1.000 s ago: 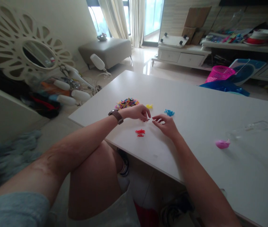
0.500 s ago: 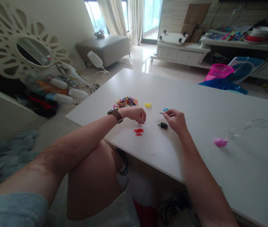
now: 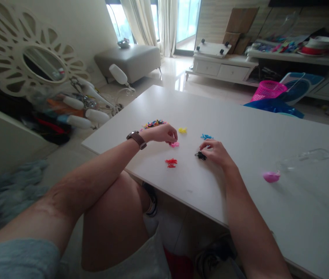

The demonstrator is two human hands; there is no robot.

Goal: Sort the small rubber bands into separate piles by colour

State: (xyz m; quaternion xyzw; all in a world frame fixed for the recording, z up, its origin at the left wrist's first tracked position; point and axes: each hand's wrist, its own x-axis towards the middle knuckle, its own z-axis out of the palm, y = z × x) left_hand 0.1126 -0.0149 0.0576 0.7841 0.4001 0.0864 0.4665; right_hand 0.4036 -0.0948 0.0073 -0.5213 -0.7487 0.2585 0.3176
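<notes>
My left hand, with a brown-strapped watch at the wrist, is closed with fingertips down at a small pink pile of rubber bands; what is between them is hidden. The mixed-colour pile lies just behind that hand, partly covered by it. My right hand has its fingers pinched at the black rubber bands, touching the pile. Blue bands lie beyond the right hand. Yellow bands sit farther back between both hands, and red bands lie nearer me.
The white table spreads under everything. To the right lie a pink balloon-like object and a clear plastic container. White lamp shades stand off the left edge. A pink basket is beyond the far right edge.
My right hand has come down and nearer me, carrying a black band to the black pile and uncovering the blue ones. My left hand has shifted slightly left and away, exposing the pink pile.
</notes>
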